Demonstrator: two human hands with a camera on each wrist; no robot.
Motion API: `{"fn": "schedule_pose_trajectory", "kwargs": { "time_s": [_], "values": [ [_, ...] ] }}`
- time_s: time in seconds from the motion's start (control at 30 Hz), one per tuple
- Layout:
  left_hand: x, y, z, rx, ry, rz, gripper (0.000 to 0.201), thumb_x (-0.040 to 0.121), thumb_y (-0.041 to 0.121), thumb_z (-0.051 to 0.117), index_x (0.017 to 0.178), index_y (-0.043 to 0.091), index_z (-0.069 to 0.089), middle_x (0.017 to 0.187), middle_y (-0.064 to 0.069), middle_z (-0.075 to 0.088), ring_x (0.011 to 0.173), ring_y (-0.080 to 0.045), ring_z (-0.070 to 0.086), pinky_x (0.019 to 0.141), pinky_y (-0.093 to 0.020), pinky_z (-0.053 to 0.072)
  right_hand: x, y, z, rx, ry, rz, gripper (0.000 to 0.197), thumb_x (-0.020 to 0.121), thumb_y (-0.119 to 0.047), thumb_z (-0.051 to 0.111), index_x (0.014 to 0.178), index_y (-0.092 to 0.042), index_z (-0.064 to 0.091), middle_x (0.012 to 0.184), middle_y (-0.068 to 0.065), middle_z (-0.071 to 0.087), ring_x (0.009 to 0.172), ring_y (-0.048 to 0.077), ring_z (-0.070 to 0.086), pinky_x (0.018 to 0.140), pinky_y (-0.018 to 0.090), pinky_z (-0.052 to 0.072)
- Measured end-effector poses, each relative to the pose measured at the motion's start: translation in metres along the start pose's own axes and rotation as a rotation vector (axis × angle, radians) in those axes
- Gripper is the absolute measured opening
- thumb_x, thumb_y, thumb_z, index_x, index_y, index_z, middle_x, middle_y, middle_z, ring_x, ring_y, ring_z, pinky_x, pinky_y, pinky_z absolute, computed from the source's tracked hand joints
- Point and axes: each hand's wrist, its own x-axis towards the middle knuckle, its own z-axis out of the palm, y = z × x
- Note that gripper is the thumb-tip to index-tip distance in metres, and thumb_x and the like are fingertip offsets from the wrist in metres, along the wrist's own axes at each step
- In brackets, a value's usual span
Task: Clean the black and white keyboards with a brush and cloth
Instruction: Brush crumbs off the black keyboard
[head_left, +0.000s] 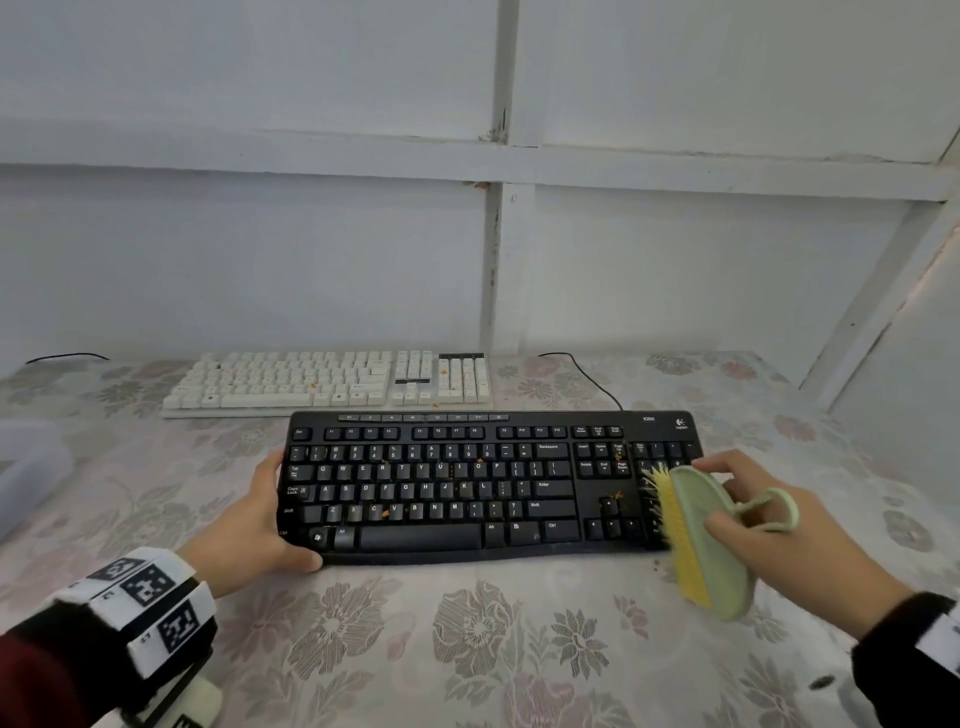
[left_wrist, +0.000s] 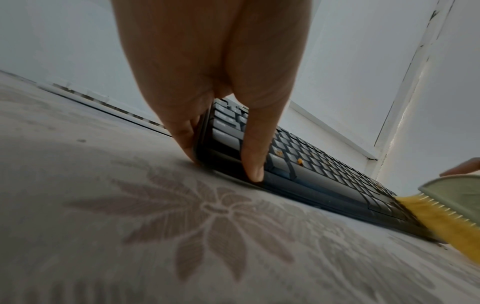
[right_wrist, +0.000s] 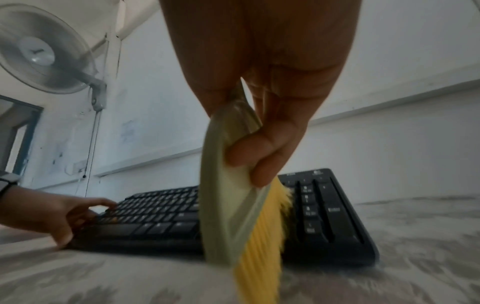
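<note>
A black keyboard (head_left: 447, 483) lies in front of me on the flowered tablecloth (head_left: 467, 639), with orange crumbs among its keys. My left hand (head_left: 254, 525) grips its left end, thumb on the front edge (left_wrist: 253, 162). My right hand (head_left: 779, 525) holds a pale green brush (head_left: 711, 540) with yellow bristles (head_left: 670, 519). The brush is tilted on edge, bristles against the keyboard's number pad (right_wrist: 311, 207) at the right end. A white keyboard (head_left: 332, 382) lies behind the black one, also with crumbs. No cloth shows in any view.
A black cable (head_left: 587, 374) runs from behind the black keyboard to the wall. A translucent box (head_left: 31, 467) sits at the table's left edge. White panelled walls stand close behind and to the right. A wall fan (right_wrist: 44, 51) hangs up on the left.
</note>
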Motion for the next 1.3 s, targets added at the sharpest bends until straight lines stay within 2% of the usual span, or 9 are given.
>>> {"fn": "schedule_pose_trajectory", "kwargs": {
  "time_s": [0.1,0.3,0.5,0.67,0.73,0.8,1.0,1.17,1.3],
  "values": [
    [0.000,0.001,0.001,0.006,0.001,-0.009,0.119,0.062,0.002,0.082,0.143,0.032,0.000,0.111,0.006,0.056,0.097,-0.013,0.058,0.075,-0.022,0.044,0.006,-0.010,-0.012,-0.003,0.069,-0.021,0.030,0.089,-0.012,0.055,0.098,-0.041,0.054,0.089,-0.007,0.065,0.072,0.015,0.062,0.054,0.021,0.044],
    [-0.001,0.002,-0.001,0.005,0.002,-0.006,0.121,0.056,0.006,0.083,0.143,0.031,0.003,0.110,0.005,0.057,0.098,-0.014,0.058,0.081,-0.028,0.045,0.051,-0.028,-0.023,0.075,0.221,-0.063,0.037,0.089,-0.009,0.052,0.118,-0.033,0.054,0.092,-0.004,0.062,0.074,0.013,0.059,0.055,0.021,0.041],
    [-0.003,0.006,0.001,0.014,0.008,0.006,0.118,0.059,0.003,0.082,0.143,0.030,0.004,0.108,0.004,0.057,0.095,-0.013,0.058,0.075,-0.022,0.044,0.039,-0.010,-0.007,-0.012,0.111,-0.009,0.032,0.091,-0.012,0.051,0.114,-0.033,0.050,0.094,0.000,0.064,0.075,0.022,0.064,0.059,0.030,0.051],
    [-0.002,0.005,0.001,0.016,0.011,0.003,0.116,0.062,-0.001,0.081,0.144,0.030,0.004,0.108,0.004,0.057,0.096,-0.013,0.058,0.074,-0.021,0.043,0.004,0.005,-0.001,-0.015,-0.031,0.009,0.033,0.090,-0.011,0.053,0.103,-0.042,0.053,0.089,-0.003,0.067,0.071,0.022,0.064,0.048,0.018,0.046],
    [-0.003,0.005,0.001,0.015,0.011,-0.008,0.116,0.062,0.000,0.081,0.143,0.030,0.004,0.107,0.003,0.059,0.095,-0.015,0.059,0.073,-0.022,0.044,0.001,0.001,-0.010,-0.002,-0.063,0.023,0.033,0.088,-0.011,0.056,0.100,-0.041,0.057,0.087,-0.002,0.068,0.073,0.022,0.064,0.054,0.021,0.049],
    [-0.002,0.005,0.001,0.011,0.008,-0.010,0.117,0.061,0.000,0.081,0.143,0.031,0.003,0.108,0.003,0.059,0.096,-0.015,0.059,0.076,-0.025,0.045,0.007,-0.007,-0.020,0.027,-0.020,0.020,0.029,0.087,-0.011,0.057,0.098,-0.038,0.060,0.088,0.000,0.067,0.077,0.022,0.064,0.061,0.027,0.051],
    [-0.002,0.006,0.000,-0.011,-0.001,-0.010,0.119,0.058,0.002,0.082,0.142,0.032,0.004,0.108,0.001,0.059,0.096,-0.016,0.059,0.077,-0.026,0.046,0.056,-0.033,-0.021,0.125,0.223,-0.067,0.037,0.087,-0.008,0.053,0.114,-0.034,0.056,0.089,-0.001,0.063,0.075,0.020,0.061,0.058,0.027,0.049],
    [-0.003,0.005,-0.001,-0.016,-0.009,-0.009,0.119,0.059,0.001,0.081,0.143,0.033,0.003,0.110,0.002,0.058,0.098,-0.016,0.059,0.082,-0.028,0.046,0.071,-0.031,-0.005,0.094,0.157,-0.012,0.037,0.089,-0.009,0.051,0.119,-0.030,0.053,0.097,0.005,0.063,0.071,0.011,0.058,0.052,0.019,0.040],
    [-0.003,0.005,-0.001,-0.004,-0.014,-0.008,0.118,0.059,0.003,0.081,0.143,0.033,0.004,0.112,0.006,0.056,0.101,-0.013,0.057,0.085,-0.028,0.045,0.042,-0.020,0.007,0.026,0.050,-0.019,0.028,0.091,-0.008,0.051,0.111,-0.028,0.051,0.096,-0.002,0.063,0.070,0.010,0.060,0.047,0.016,0.043]
  ]
}}
